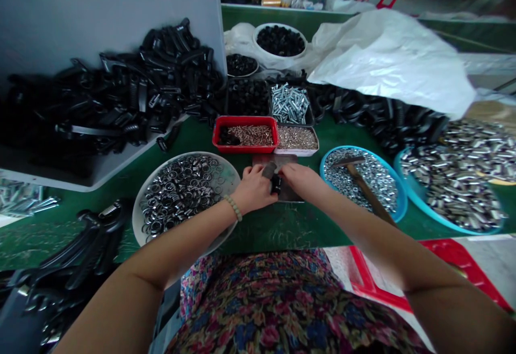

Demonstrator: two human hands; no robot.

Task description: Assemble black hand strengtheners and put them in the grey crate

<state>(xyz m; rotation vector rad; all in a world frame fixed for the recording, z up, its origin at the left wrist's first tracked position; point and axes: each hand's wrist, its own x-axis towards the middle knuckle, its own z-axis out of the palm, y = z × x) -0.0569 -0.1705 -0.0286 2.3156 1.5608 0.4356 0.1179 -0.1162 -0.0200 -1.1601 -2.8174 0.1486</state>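
My left hand (258,186) is closed around a small dark part (276,183), its kind hard to make out, above a flat metal plate (292,195) on the green table. A bracelet circles that wrist. My right hand (296,178) meets the same part from the other side, its fingers pinched together at its upper end. What those fingertips hold is hidden. Just beyond both hands stand a red tray (245,148) of small copper-coloured pins and a pale tray (298,152) of tiny metal pieces.
To the left sits a white bowl (139,217) of metal rings; behind it, a grey bin (92,185) heaped with black handles. On the right, a hammer (368,190) lies across a blue bowl (400,211) of small metal parts. Silvery pieces (463,193) fill another basin.
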